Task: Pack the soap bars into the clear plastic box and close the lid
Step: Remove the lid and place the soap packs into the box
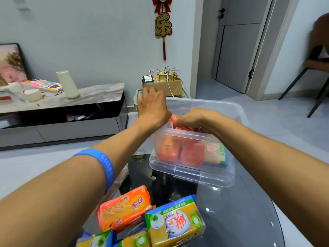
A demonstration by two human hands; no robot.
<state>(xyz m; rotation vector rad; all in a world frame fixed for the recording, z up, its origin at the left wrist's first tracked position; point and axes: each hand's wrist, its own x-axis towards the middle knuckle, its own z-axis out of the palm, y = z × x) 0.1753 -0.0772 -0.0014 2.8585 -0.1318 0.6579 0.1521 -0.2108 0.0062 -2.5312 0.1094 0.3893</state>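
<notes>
The clear plastic box stands on the dark glass table, its lid raised behind it. Inside are orange soap bars and a yellow one. My right hand is over the box's opening, fingers closed on an orange-wrapped soap bar. My left hand is at the lid's left edge; whether its fingers grip the lid is hidden. Near me lie an orange soap bar and yellow soap bars with blue-green wrappers.
A low TV cabinet with a cream vase and clutter stands left. A cardboard box with cables sits behind the plastic box. A chair is at far right. A crumpled plastic bag lies on the table.
</notes>
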